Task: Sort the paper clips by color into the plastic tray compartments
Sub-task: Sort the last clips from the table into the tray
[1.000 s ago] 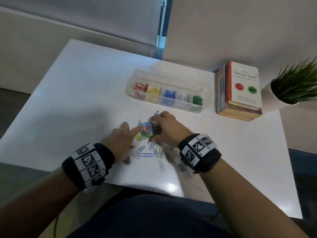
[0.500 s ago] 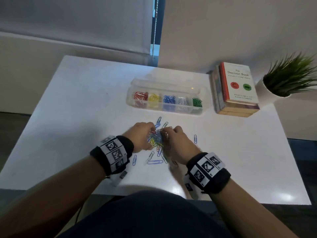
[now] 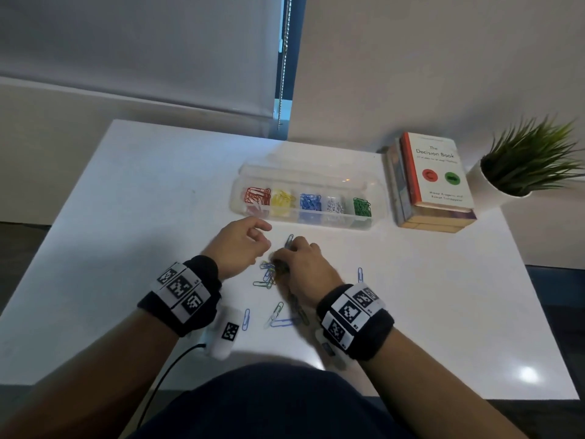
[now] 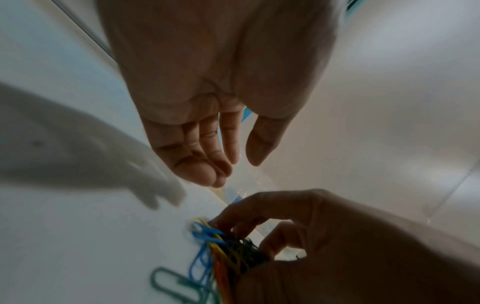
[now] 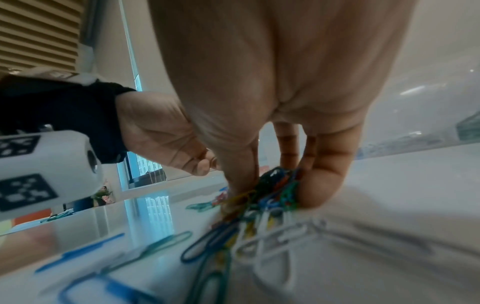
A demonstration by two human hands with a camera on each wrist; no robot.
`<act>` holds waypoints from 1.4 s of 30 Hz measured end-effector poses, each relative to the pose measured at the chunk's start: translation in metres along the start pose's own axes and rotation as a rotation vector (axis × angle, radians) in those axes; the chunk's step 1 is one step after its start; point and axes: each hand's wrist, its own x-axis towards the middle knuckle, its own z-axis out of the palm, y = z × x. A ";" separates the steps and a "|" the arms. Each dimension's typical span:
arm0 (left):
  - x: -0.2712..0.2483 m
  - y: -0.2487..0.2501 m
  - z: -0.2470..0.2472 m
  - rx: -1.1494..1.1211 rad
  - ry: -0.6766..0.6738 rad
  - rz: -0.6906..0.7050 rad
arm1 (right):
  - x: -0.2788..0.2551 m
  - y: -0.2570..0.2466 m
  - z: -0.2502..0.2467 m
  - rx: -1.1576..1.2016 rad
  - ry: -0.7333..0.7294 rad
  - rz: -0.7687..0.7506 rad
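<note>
A clear plastic tray [image 3: 376, 202] holds red, yellow, blue, white and green paper clips in separate compartments. In front of it my right hand [image 3: 292, 253] pinches a tangled clump of mixed paper clips [image 5: 275, 192] between thumb and fingers, low over the table. The clump [image 4: 223, 244] shows blue, yellow, orange and green wire. Just left of the clump my left hand [image 3: 258, 239] hovers with loosely curled fingers [image 4: 215, 156] that hold nothing. Loose clips lie nearer me: a blue one [image 3: 246, 319], a green one [image 3: 276, 311] and another blue one [image 3: 360, 274].
A stack of books [image 3: 433, 182] stands right of the tray, and a potted plant [image 3: 525, 166] sits at the table's back right corner. The white table [image 3: 142, 223] ends at its front edge just before my lap.
My left hand has let go of the clump and moved up and to the left toward the tray. My right hand still pinches the clump at about the same place.
</note>
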 end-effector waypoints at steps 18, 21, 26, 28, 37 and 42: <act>-0.002 0.022 0.013 -0.592 -0.032 -0.206 | 0.004 0.019 -0.049 0.570 0.099 0.148; -0.003 0.033 0.021 -0.734 -0.136 -0.240 | 0.000 0.006 -0.074 0.697 0.168 0.079; -0.007 0.051 0.036 -1.060 -0.326 -0.245 | 0.003 -0.022 -0.090 0.517 0.223 -0.047; -0.007 0.054 0.037 -1.174 -0.313 -0.277 | 0.002 -0.026 -0.088 0.373 0.228 -0.106; -0.010 0.054 0.031 -1.227 -0.274 -0.270 | -0.015 -0.026 -0.106 0.126 0.291 -0.202; -0.005 0.053 0.035 -1.125 -0.229 -0.281 | -0.006 -0.035 -0.096 0.042 0.258 -0.188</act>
